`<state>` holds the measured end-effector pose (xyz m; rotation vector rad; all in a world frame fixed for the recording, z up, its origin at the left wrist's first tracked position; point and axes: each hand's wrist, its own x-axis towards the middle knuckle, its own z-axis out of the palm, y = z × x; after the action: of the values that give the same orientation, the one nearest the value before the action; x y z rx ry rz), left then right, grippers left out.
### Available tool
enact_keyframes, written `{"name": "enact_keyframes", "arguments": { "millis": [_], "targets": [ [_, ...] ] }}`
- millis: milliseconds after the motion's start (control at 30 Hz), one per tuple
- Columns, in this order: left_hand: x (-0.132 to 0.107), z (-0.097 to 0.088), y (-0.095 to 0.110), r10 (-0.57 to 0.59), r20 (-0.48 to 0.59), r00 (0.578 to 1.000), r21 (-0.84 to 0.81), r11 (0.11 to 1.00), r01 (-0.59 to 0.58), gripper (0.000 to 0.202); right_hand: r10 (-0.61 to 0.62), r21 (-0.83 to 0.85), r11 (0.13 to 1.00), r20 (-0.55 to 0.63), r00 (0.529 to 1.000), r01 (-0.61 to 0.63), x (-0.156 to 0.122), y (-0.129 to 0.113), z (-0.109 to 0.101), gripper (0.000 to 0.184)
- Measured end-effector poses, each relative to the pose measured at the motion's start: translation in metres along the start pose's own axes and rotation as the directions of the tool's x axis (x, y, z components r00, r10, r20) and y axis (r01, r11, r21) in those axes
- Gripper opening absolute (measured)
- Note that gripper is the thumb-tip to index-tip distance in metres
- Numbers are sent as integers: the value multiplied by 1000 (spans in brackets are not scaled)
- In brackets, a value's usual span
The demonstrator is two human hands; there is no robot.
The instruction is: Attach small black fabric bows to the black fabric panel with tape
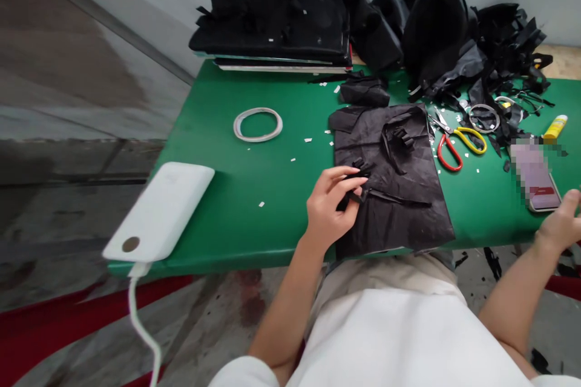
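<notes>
A dark, creased sheet of thin black cloth (pixel 399 217) lies flat near the table's front edge, with narrow black strips and a small knotted bunch (pixel 402 139) on top. Over its left side, my left hand (pixel 333 202) is closed, fingers and thumb pinching a black cloth strip (pixel 356 196). At the right edge of the view is my right hand (pixel 560 224), just beside the lower end of a phone (pixel 542 196). Its thumb shows, but the other fingers are mostly cut off by the frame. Scissors (pixel 454 133) with one red and one yellow handle rest right of the sheet.
A roll of white tape (pixel 258 125) and a white power bank (pixel 158 211) with a cable lie left on the green table (pixel 218 97). Behind are a black cloth stack (pixel 272 24) and a heap of black scraps (pixel 436 36). A yellow glue stick (pixel 555 128) lies far right.
</notes>
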<state>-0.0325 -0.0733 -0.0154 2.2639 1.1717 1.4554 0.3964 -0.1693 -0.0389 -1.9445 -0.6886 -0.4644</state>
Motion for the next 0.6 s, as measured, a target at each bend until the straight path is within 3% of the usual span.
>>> {"name": "enact_keyframes", "arguments": {
  "millis": [33,67,100,133,200,233,267,333,433,600],
  "targets": [
    [0,1,1,23,-10,1000,20,1000,-23,22,-97,76,992,-38,995,100,-10,-19,1,39],
    [0,1,1,44,-22,999,34,998,-43,21,-167,130,978,8,986,164,-21,-41,1,30],
    [0,2,2,63,-36,997,45,997,-62,20,-240,195,957,115,964,214,-33,-65,-1,24],
    [0,3,3,80,-48,996,54,996,-77,17,-345,320,912,262,901,257,-46,-88,-3,19],
    [-2,3,5,95,-61,994,63,994,-92,9,-563,482,811,491,665,331,-74,-134,-9,18],
    [-3,2,6,97,-54,994,59,994,-93,8,-614,496,787,566,551,367,-89,-154,-11,26],
    [-4,2,6,99,-44,994,52,994,-96,9,-638,499,770,618,460,398,-104,-171,-12,37],
    [-8,0,6,109,-21,994,43,993,-108,15,-672,540,734,661,332,411,-132,-195,-13,56],
    [-12,0,6,142,-9,990,39,989,-141,20,-706,591,701,657,264,400,-162,-212,-10,51],
    [-14,2,10,160,-73,984,15,987,-160,15,-739,675,673,602,302,302,-170,-215,-9,25]
  ]
}}
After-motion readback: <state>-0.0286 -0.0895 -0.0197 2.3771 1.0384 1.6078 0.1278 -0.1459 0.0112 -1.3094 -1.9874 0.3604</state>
